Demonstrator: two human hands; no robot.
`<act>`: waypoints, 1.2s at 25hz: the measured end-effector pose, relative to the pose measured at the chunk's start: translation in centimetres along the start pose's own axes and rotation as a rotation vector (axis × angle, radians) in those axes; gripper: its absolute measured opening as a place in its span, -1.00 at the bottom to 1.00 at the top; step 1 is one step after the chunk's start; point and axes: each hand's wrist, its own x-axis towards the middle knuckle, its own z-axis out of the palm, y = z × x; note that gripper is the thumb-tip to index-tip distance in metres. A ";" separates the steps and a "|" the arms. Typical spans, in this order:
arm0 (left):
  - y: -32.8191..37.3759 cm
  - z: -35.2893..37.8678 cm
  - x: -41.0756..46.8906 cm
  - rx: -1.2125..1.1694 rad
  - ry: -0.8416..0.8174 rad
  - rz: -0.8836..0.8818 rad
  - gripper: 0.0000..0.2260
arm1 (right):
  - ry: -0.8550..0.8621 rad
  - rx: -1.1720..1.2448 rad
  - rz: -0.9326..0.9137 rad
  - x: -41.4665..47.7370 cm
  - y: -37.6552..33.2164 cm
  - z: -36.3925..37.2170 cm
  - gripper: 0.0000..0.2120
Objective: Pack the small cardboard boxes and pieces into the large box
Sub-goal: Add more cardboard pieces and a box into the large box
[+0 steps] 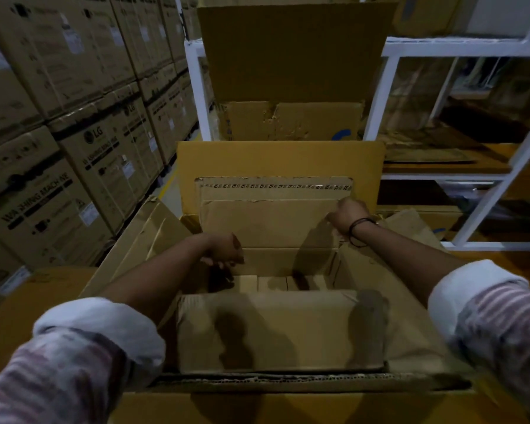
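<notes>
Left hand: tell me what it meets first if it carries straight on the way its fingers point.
The left hand points down into the large box. It would probably first meet the small cardboard boxes on the bottom, directly below its fingertips; depth is hard to judge in this dim view.

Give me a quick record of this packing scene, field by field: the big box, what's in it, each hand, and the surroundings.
large box: open-topped large box, flaps spread outward
contents: flat cardboard piece lying near side; small boxes lower down at far side
upright piece: taped cardboard sheet standing against far wall
left hand: left hand inside box, over the small boxes; grip unclear
right hand: right hand at the upright sheet's right edge, wristband on wrist
left surroundings: stacked washing machine cartons
right surroundings: white metal shelving
</notes>
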 end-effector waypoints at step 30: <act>1.0 3.7 -15.0 0.188 -0.001 0.460 -0.75 | -0.397 -0.506 -0.623 -21.1 -1.6 -0.8 -0.66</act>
